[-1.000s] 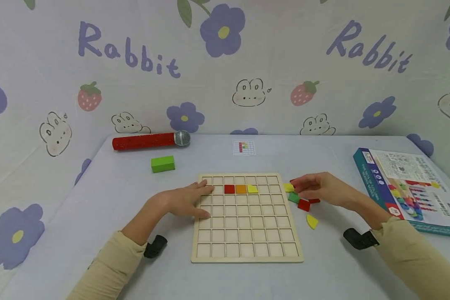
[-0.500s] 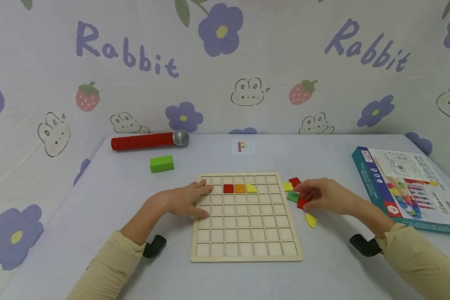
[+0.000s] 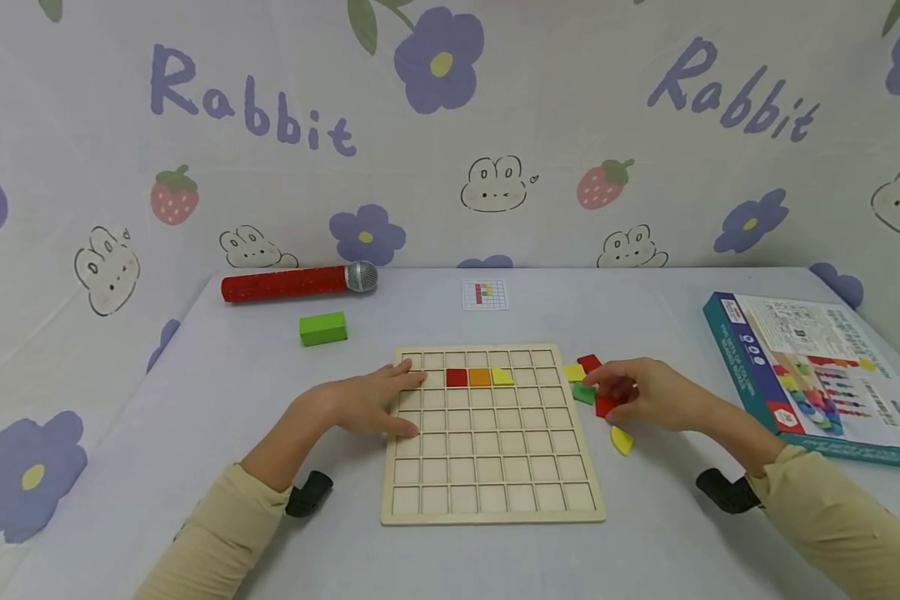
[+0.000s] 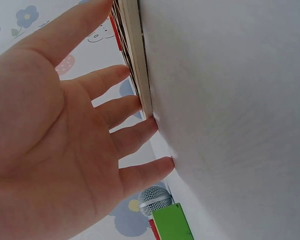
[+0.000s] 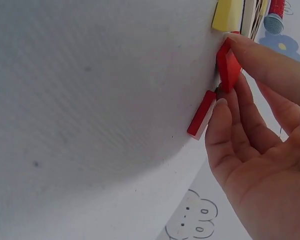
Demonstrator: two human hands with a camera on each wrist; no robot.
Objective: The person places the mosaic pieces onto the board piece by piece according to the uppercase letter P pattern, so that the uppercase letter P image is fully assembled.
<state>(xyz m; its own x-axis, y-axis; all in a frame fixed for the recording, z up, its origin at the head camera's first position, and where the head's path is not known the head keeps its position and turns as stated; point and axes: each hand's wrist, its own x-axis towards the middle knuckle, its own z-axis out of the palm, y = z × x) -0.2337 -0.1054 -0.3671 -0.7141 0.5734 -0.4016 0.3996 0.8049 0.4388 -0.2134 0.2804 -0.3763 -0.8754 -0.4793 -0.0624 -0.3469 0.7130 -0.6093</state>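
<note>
In the head view, my left hand rests with spread, straight fingers on the left edge of a wooden grid board. A red square, an orange square and a yellow tile sit side by side in its second row. Right of the board, my right hand pinches a red tile, tilted off the cloth in the right wrist view. Around that hand lie another red tile, a green tile, a yellow tile and a yellow quarter-circle tile.
A small pattern card lies behind the board. At the back left are a red microphone and a green block. A flat toy box lies at the right, near my right forearm.
My right hand has moved a little nearer to me, from the back tiles to a red tile, and now pinches it. The back red tile shows more fully. My left hand stays put.
</note>
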